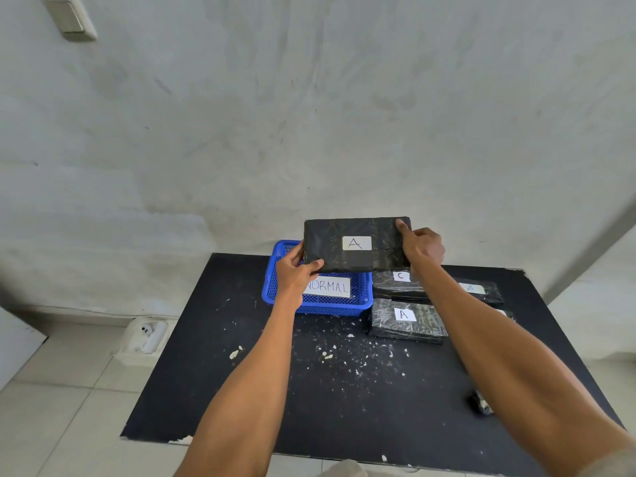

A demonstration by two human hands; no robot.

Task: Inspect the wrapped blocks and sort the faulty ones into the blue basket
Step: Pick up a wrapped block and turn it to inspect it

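A black wrapped block (356, 243) with a white label reading "A" is held up above the far part of the table, its labelled face towards me. My left hand (295, 270) grips its lower left corner and my right hand (420, 246) grips its right end. Just below it stands the blue basket (272, 287), whose front carries a white card reading "NORMAL". To the right of the basket lie more wrapped blocks: one labelled "C" (395, 285), one labelled "A" (407, 321), and another "A" block (481, 292) partly hidden by my right forearm.
The black table (309, 390) is sprinkled with white crumbs in its middle. A small dark object (478, 404) lies near the right edge under my right arm. A pale wall stands right behind the table; a white box (144, 339) sits on the tiled floor at left.
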